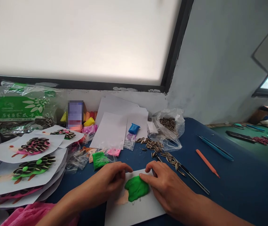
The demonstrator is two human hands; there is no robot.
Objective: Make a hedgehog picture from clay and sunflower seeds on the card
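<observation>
Clay (137,189), green and patted into a rounded patch, sits on a white sheet (134,216) between the two hands, with a pale lobe (124,198) of clay joined at its left side. The right hand (165,186) has its index fingertip on the patch's upper right edge; its other fingers are bent, and I cannot tell whether they hold anything. The left hand (111,179) curves loosely at the other side, index and thumb parted, with nothing seen in its grasp.

Body and head look laid down. The pen-drawn legs (133,203) below have no clay on them, and no seeds stand in the green, whereas a finished piece (35,146) on the stack at left has both, so I judge this one about halfway.

Beyond the sheet, loose sunflower seeds (151,144), a green packet (100,160) and a pen (195,180) lie on the blue table (230,194).
</observation>
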